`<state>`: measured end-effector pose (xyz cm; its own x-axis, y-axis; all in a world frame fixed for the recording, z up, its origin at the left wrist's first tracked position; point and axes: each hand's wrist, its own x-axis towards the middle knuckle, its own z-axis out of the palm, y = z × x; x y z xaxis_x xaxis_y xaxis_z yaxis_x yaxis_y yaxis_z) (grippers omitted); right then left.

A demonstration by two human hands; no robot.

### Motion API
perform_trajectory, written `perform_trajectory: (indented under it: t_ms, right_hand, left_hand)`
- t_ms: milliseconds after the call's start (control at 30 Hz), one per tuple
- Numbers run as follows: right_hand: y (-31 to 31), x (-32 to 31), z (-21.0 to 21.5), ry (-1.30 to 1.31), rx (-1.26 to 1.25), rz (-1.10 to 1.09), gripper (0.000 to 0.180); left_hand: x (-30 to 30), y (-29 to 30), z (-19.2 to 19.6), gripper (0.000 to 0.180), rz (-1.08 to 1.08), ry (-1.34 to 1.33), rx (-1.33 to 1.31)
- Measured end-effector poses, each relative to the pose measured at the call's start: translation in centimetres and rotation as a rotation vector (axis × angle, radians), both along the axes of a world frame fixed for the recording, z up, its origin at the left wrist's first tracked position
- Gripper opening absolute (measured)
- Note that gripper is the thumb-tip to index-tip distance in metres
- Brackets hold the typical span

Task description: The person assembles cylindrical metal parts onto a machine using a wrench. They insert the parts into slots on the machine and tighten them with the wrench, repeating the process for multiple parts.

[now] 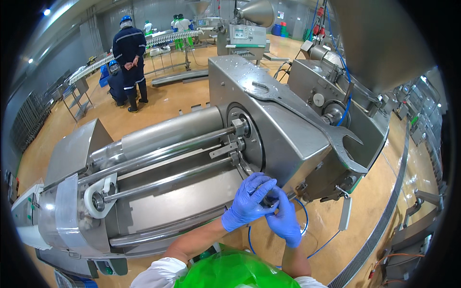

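Both hands wear blue gloves and meet close to the front corner of a steel machine housing [283,122]. Fingers of my left hand [248,200] are bent and closed around a small dark piece. My right hand [284,218] pinches at the same place from the other side. Most of that piece is covered by the gloves, so its kind cannot be told. Just beyond my left hand, a round flange [249,139] carries a hex nut [239,126] and steel rods [168,180]. A large double-ended open wrench [302,115] lies across the housing's top.
A steel cylinder [173,127] runs leftward to a clear-covered end [67,216]. A big hopper [384,38] overhangs at right. Blue hoses [307,216] trail over the tan floor near a drain grate [370,240]. People in dark overalls [128,53] are beside a conveyor [168,38] behind.
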<state>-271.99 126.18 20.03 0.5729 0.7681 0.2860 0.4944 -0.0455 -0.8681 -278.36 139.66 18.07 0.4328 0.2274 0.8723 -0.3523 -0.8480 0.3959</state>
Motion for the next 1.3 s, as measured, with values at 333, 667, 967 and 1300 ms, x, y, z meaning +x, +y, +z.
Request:
perform_trajectory:
  t_ms: [333,667,967,1300]
  right_hand:
    - [-0.3,-0.8,-4.4,-0.712,0.192,-0.082,0.037]
    - [-3.3,-5.3,-8.8,-0.658,0.362,-0.214,0.026]
    - [8.5,-3.2,-12.4,0.54,0.196,0.081,0.011]
    - [20.0,2.1,-15.2,0.602,-0.652,0.503,0.013]
  left_hand:
    - [-2.5,0.4,-0.7,0.068,-0.164,-0.031,0.017]
    - [-6.5,-2.6,-1.7,0.069,-0.184,0.183,0.065]
    - [-10.2,1.2,-3.2,0.083,0.264,0.418,-0.331]
    - [-34.8,-3.6,-9.3,0.057,0.848,0.745,-0.658]
